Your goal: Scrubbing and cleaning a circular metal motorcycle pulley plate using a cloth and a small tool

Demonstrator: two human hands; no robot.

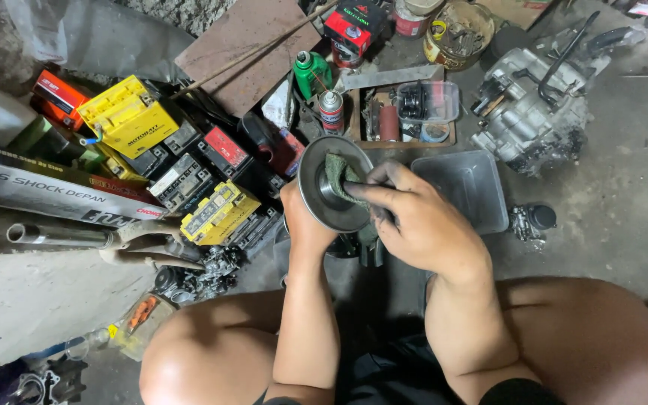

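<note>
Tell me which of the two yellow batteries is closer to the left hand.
The lower yellow battery, lying just left of the left hand that holds the metal disc. The other yellow battery sits farther up and left in the pile.

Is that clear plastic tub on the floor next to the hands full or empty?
Empty, as far as shows. The clear plastic tub sits open-topped, and the grey floor shows through its bottom. The right hand hides its near-left corner.

The round disc [333, 187] is bare metal, smooth with a dull sheen. The rag [341, 174] pressed on it is rough, greyish-green cloth. The engine block [528, 112] is matt cast metal, the tray [468, 191] cloudy plastic, the floor [624, 202] rough concrete.
</note>
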